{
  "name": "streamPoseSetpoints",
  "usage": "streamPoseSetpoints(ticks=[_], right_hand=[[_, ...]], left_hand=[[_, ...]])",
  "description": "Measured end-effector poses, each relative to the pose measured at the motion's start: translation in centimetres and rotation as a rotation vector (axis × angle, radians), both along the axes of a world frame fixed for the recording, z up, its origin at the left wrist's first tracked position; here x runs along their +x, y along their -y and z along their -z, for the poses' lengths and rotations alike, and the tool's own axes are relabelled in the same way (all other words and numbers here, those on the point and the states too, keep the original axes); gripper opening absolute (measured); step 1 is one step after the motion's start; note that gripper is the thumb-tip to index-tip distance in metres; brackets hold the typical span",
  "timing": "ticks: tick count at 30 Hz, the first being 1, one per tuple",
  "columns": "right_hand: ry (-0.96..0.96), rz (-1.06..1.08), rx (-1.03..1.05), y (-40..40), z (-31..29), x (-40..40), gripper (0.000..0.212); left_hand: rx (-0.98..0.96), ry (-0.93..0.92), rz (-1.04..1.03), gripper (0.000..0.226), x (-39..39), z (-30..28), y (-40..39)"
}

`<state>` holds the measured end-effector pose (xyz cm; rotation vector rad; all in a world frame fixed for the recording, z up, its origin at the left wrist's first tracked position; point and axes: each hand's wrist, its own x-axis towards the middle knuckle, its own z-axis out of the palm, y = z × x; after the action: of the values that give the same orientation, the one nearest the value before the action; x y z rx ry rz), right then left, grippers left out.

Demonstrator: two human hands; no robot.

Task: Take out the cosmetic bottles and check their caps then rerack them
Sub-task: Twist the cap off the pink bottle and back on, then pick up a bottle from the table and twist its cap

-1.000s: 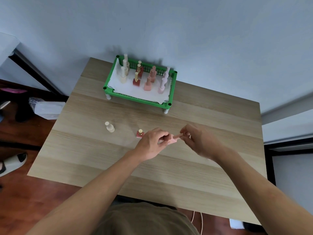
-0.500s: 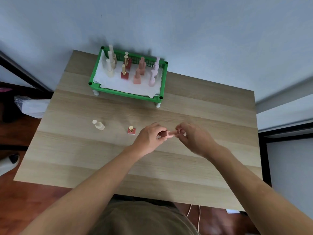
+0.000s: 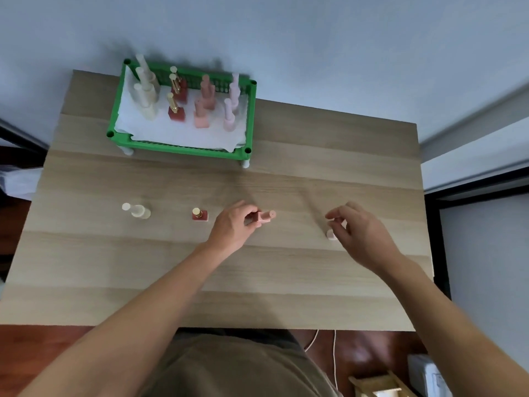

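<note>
My left hand (image 3: 233, 226) grips a pink bottle (image 3: 264, 217) lying sideways just above the table, its cap pointing right. My right hand (image 3: 357, 233) is further right, its fingers curled round a pale pink bottle (image 3: 331, 234); only the top of this bottle shows. A cream bottle (image 3: 138, 211) and a red bottle with a gold cap (image 3: 199, 214) stand on the table to the left. The green rack (image 3: 183, 149) at the back holds several cream, red, pink and pale pink bottles on a white liner.
The wooden table (image 3: 257, 282) stands against a pale wall. Its front edge is close to my body. White cables (image 3: 333, 351) hang below the table edge, and a wooden item (image 3: 378, 386) sits on the floor at lower right.
My right hand has left the pink bottle's cap and moved right to the pale pink bottle. The left hand still holds the pink bottle. The camera has tilted, so the scene shifted in view.
</note>
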<state>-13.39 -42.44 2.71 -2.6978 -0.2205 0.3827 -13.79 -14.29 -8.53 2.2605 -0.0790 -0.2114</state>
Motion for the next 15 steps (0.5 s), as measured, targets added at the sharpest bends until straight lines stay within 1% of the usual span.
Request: streamPoseSetpoints(ticks=[7, 8, 12, 15], right_hand=[[0.101, 0.245, 0.073, 4.0, 1.2, -1.9, 0.004], [0.098, 0.261, 0.074, 4.5, 1.5, -2.2, 0.006], [0.045, 0.258, 0.086, 5.8, 2.5, -3.0, 0.030], [0.004, 0.271, 0.108, 5.8, 3.3, -3.1, 0.036]], left_hand=[[-0.023, -0.026, -0.032, 0.020, 0.2, 0.8, 0.3], [-0.022, -0.035, -0.039, 0.020, 0.3, 0.9, 0.4], [-0.012, -0.068, -0.059, 0.024, 0.7, 1.2, 0.6], [-0.025, -0.107, -0.077, 0.034, 0.7, 1.3, 0.6]])
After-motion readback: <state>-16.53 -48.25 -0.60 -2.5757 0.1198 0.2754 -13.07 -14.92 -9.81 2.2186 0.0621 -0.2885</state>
